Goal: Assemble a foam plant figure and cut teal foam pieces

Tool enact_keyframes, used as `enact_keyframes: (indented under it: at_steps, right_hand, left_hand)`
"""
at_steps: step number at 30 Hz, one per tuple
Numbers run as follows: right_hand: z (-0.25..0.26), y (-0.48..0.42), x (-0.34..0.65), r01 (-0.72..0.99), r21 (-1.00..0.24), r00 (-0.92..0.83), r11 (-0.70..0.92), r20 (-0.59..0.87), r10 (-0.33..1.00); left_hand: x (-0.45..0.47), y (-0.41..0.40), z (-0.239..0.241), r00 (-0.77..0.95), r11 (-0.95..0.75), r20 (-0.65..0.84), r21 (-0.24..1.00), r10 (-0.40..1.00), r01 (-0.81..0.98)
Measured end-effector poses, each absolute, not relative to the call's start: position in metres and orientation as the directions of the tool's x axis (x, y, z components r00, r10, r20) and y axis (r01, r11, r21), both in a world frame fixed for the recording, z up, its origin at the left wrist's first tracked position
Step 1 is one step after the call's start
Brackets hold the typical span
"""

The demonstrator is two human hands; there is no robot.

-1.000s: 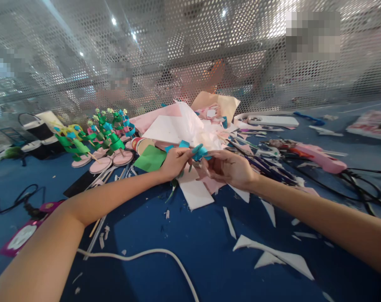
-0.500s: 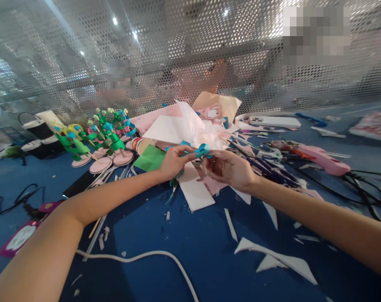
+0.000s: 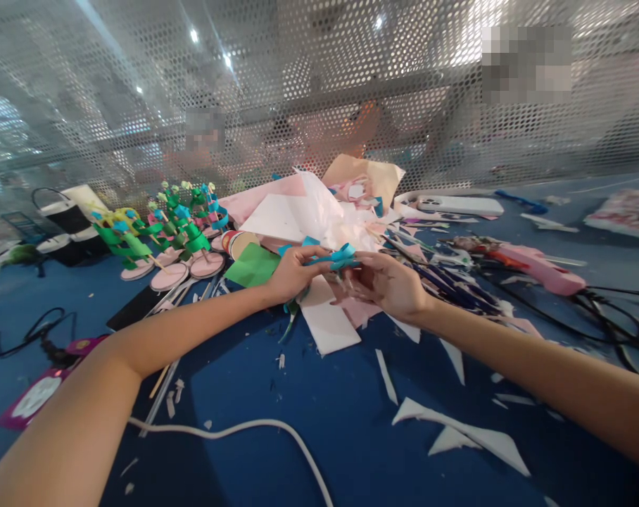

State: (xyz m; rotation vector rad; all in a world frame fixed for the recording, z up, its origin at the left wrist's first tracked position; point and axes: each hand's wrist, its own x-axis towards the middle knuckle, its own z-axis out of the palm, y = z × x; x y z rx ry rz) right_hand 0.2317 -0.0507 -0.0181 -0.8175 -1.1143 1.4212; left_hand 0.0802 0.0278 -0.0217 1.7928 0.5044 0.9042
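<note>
Head view: at twelve o'clock of the blue table (image 3: 309,451), the paper heap (image 3: 309,211); at ten, finished paper flowers (image 3: 166,232). Just below the heap, left hand (image 3: 293,273) and right hand (image 3: 386,285) both pinch a blue paper flower (image 3: 340,256), apparently shaping petals. Next calls for gentle, steady fingertip pressure. No writing is readable.

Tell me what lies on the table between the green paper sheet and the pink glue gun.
In the head view, between the green paper sheet and the pink glue gun lie a heap of pink and white paper, both hands holding a blue paper strip, and dark sticks.
</note>
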Motion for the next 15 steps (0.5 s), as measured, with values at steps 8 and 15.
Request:
enact_keyframes:
  at_steps: [8,15]
  right_hand:
    - [-0.020,-0.047,0.234,-0.301,-0.950,-0.229,0.084,0.157,0.961]
    - [-0.020,-0.049,0.231,-0.252,-0.960,-0.143,0.120,0.159,0.977]
  left_hand:
    - [0.076,0.031,-0.012,0.785,-0.458,0.222,0.885,0.578,0.087]
    - [0.082,0.024,0.008,0.779,-0.305,0.048,0.934,0.625,0.187]
